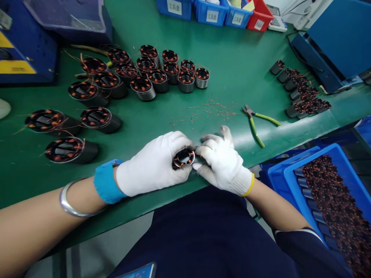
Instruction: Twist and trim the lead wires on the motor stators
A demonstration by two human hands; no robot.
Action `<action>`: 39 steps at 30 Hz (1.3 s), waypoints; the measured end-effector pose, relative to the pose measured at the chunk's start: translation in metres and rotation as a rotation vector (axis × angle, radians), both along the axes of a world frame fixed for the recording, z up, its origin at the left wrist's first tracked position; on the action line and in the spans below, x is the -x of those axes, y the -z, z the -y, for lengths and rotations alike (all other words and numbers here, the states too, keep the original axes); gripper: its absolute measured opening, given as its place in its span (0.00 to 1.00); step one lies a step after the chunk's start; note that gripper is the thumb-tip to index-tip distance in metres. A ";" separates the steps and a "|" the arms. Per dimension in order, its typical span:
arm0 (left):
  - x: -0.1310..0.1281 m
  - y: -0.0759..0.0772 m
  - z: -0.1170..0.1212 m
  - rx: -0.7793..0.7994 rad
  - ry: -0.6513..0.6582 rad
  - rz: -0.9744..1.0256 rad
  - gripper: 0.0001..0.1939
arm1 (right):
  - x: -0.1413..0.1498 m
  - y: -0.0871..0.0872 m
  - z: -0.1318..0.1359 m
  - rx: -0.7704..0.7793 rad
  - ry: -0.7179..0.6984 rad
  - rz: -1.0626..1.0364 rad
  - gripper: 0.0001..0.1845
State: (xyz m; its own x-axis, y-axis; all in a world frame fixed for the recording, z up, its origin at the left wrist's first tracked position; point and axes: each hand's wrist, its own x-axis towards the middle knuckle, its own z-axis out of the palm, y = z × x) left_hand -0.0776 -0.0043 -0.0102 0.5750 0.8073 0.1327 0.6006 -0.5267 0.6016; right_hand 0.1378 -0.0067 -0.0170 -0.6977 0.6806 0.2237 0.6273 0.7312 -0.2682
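Observation:
My left hand (156,164), in a white glove, is wrapped round a motor stator (184,157) with copper windings, held near the table's front edge with its open end towards me. Close against the stator's right side, my right hand (222,160), gloved too, has thumb and forefinger pinched at a thin copper wire (198,156) coming off it; the fingertips partly hide the wire. Beyond my hands lie loose wire clippings (214,110). Green-handled cutting pliers (255,119) rest with handles spread, to the right of the clippings.
Several wound stators (158,79) stand at the back left, with others (72,148) nearer my left arm. More stators (304,92) are grouped at the right. A blue crate (285,181) full of stators sits below the table's right edge. Blue bins (211,17) line the back.

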 end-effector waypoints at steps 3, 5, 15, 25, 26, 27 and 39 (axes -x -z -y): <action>-0.001 0.001 0.003 0.003 -0.020 0.022 0.11 | 0.000 0.007 -0.001 0.000 -0.034 -0.004 0.12; -0.002 0.002 0.004 0.010 -0.002 0.029 0.10 | -0.004 0.005 -0.002 0.061 -0.063 -0.071 0.12; -0.003 0.006 0.007 -0.085 0.091 0.030 0.08 | -0.010 -0.008 -0.001 0.238 0.015 -0.108 0.32; -0.007 0.003 0.007 -0.079 0.077 0.030 0.09 | -0.004 -0.007 0.003 0.392 -0.005 -0.327 0.10; -0.007 0.003 0.008 -0.082 0.085 0.032 0.09 | -0.007 -0.009 0.004 0.409 0.001 -0.339 0.11; -0.007 0.003 0.008 -0.083 0.090 0.034 0.10 | -0.008 -0.010 0.005 0.424 0.008 -0.348 0.11; -0.016 0.011 0.009 -0.189 0.084 0.061 0.06 | -0.018 -0.018 0.011 0.578 0.036 -0.349 0.14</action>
State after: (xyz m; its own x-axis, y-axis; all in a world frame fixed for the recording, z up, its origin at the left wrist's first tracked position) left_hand -0.0615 -0.0136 -0.0214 0.6257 0.7142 0.3136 0.5154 -0.6803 0.5210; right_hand 0.1562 -0.0175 0.0014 -0.6255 0.7798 0.0249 0.4543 0.3901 -0.8009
